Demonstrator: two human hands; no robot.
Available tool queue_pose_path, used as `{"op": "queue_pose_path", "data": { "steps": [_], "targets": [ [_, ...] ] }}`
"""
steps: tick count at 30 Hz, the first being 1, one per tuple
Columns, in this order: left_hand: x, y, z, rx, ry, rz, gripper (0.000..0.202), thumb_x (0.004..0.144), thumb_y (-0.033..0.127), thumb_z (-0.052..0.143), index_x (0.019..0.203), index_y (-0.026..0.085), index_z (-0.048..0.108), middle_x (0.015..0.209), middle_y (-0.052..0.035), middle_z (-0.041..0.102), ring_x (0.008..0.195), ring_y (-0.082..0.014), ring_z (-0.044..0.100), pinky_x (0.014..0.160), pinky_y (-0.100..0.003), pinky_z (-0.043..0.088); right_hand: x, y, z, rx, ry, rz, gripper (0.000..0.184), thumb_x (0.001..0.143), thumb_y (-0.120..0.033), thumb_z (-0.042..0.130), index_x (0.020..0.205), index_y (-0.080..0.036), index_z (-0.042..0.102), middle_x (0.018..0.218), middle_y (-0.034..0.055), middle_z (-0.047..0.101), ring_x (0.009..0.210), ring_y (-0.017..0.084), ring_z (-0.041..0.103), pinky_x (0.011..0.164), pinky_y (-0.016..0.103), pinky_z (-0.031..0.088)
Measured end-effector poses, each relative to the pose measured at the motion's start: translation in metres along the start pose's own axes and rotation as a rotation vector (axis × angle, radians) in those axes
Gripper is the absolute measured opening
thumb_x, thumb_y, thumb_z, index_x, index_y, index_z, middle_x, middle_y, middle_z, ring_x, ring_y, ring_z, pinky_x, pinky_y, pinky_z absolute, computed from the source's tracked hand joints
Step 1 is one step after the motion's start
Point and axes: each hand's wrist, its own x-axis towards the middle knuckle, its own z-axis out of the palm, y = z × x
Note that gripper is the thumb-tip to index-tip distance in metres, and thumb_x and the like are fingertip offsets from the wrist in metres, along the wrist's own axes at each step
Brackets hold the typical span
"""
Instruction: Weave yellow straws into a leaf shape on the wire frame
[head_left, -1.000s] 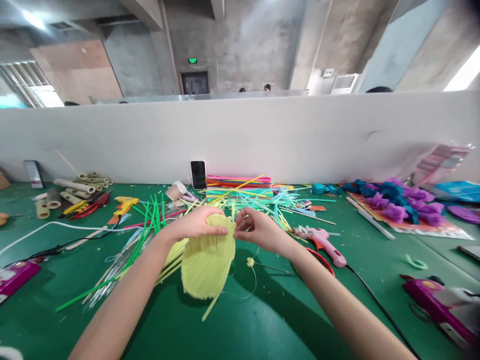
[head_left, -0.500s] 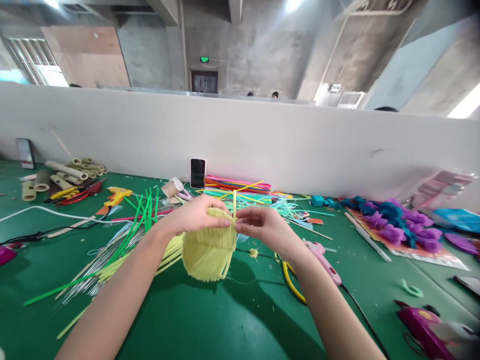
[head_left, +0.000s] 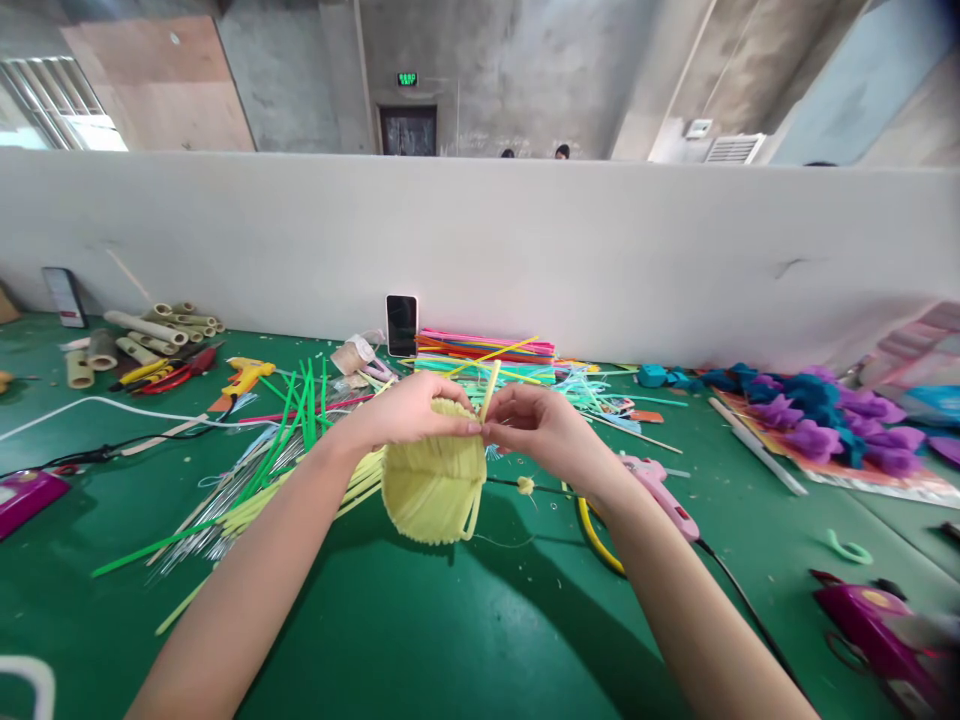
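A rounded pale-yellow piece made of pipe cleaners side by side (head_left: 433,490) is held up above the green table. My left hand (head_left: 427,410) grips its upper edge, thumb in front. At the piece's right edge, my right hand (head_left: 529,425) has thumb and fingers closed on a yellow pipe cleaner (head_left: 490,388), whose free end sticks up and leans right. The fingertips of both hands nearly meet there. A lower stretch of yellow pipe cleaner hangs loose along the right side of the piece.
Yellow and green pipe cleaners (head_left: 300,410) lie left, behind my forearm. A pink glue gun (head_left: 660,495) and yellow ring (head_left: 598,540) are near my right arm. Bamboo tubes (head_left: 146,325), a yellow glue gun (head_left: 247,376), a phone (head_left: 402,325) and purple flowers (head_left: 814,440) stand farther off.
The view has tipped downward, and the hands with the yellow piece appear slightly farther right. The pipe cleaner's upright end now leans to the right. Both hands keep their grip.
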Motion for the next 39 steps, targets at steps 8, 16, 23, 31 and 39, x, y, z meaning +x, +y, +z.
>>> {"op": "queue_pose_path", "data": {
  "steps": [8, 16, 23, 31, 39],
  "targets": [
    [0.002, -0.007, 0.002, -0.053, -0.003, -0.005, 0.030, 0.081, 0.049, 0.061, 0.088, 0.021, 0.066, 0.089, 0.0000, 0.065, 0.086, -0.0194, 0.057, 0.074, -0.027, 0.038, 0.006, 0.008, 0.004, 0.000, 0.082, -0.044, 0.013, 0.068, -0.025, 0.073, 0.070, -0.018, 0.062, 0.071, 0.0009, 0.067, 0.065, 0.014, 0.064, 0.060, 0.026, 0.052],
    [0.002, -0.015, -0.001, -0.170, -0.064, -0.058, 0.038, 0.081, 0.057, 0.058, 0.090, 0.021, 0.065, 0.092, -0.0005, 0.064, 0.086, -0.0184, 0.057, 0.071, -0.025, 0.038, 0.007, 0.017, 0.008, 0.028, 0.083, -0.090, 0.015, 0.071, -0.029, 0.072, 0.073, -0.018, 0.063, 0.073, 0.0009, 0.068, 0.070, 0.015, 0.065, 0.068, 0.029, 0.053],
    [-0.001, -0.009, -0.005, -0.090, -0.041, -0.044, 0.035, 0.083, 0.054, 0.057, 0.089, 0.021, 0.065, 0.089, -0.0004, 0.064, 0.083, -0.0179, 0.058, 0.072, -0.027, 0.039, 0.004, 0.009, 0.000, 0.096, -0.010, -0.021, 0.022, 0.079, -0.033, 0.067, 0.097, -0.020, 0.067, 0.085, 0.0035, 0.072, 0.084, 0.018, 0.068, 0.083, 0.035, 0.053],
    [-0.005, 0.001, -0.003, 0.018, 0.022, 0.043, 0.029, 0.082, 0.048, 0.059, 0.085, 0.020, 0.067, 0.086, -0.0014, 0.066, 0.081, -0.0184, 0.058, 0.074, -0.029, 0.040, -0.003, 0.004, -0.006, 0.012, -0.095, 0.247, 0.040, 0.083, -0.053, 0.059, 0.074, -0.016, 0.068, 0.072, 0.0064, 0.073, 0.063, 0.014, 0.067, 0.065, 0.027, 0.053],
    [-0.005, 0.004, 0.002, 0.081, 0.035, 0.001, 0.036, 0.084, 0.054, 0.054, 0.080, 0.020, 0.067, 0.076, 0.0010, 0.063, 0.073, -0.0162, 0.056, 0.064, -0.026, 0.036, -0.001, 0.006, -0.001, 0.021, -0.128, 0.260, 0.047, 0.081, -0.060, 0.058, 0.072, -0.015, 0.070, 0.074, 0.0079, 0.074, 0.065, 0.015, 0.068, 0.066, 0.026, 0.052]
  ]
}}
